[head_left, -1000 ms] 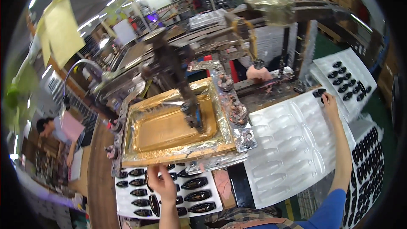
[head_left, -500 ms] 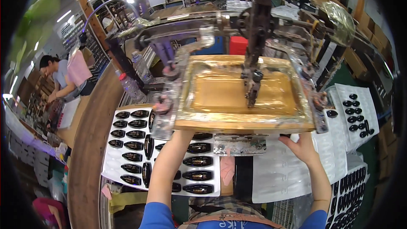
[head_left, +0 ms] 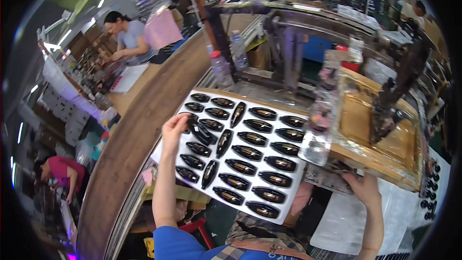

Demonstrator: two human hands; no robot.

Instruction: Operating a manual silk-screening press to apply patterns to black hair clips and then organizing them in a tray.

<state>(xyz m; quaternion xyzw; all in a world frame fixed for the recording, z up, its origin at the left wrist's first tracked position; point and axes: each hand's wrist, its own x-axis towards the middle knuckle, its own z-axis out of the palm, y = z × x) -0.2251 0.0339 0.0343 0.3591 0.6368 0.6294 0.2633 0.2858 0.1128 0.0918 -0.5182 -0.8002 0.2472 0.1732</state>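
Note:
My left hand (head_left: 174,127) is at the left edge of a white tray (head_left: 298,209), thumb and fingers pinched on a glossy black oval plastic piece (head_left: 202,132) tilted over it. Rows of similar black pieces (head_left: 247,152), many with gold print, lie in the tray, some crosswise. My right hand (head_left: 365,188) is below the wooden-framed printing screen (head_left: 349,154), with fingertips near a smeared metal fixture (head_left: 327,179). The frame and fixture partly hide its fingers, so I cannot tell whether it holds anything.
A dark metal arm (head_left: 402,89) stands over the screen. Bottles, one red-capped (head_left: 220,70), stand behind the tray. A curved wooden bench edge (head_left: 130,139) runs along the left. White sheets (head_left: 351,221) lie at right. Co-workers sit at the left (head_left: 132,38) and lower left (head_left: 65,175).
The view has turned left. My left hand has left the screen frame and reached the tray's left edge, now pinching a black piece. My right hand stays below the frame.

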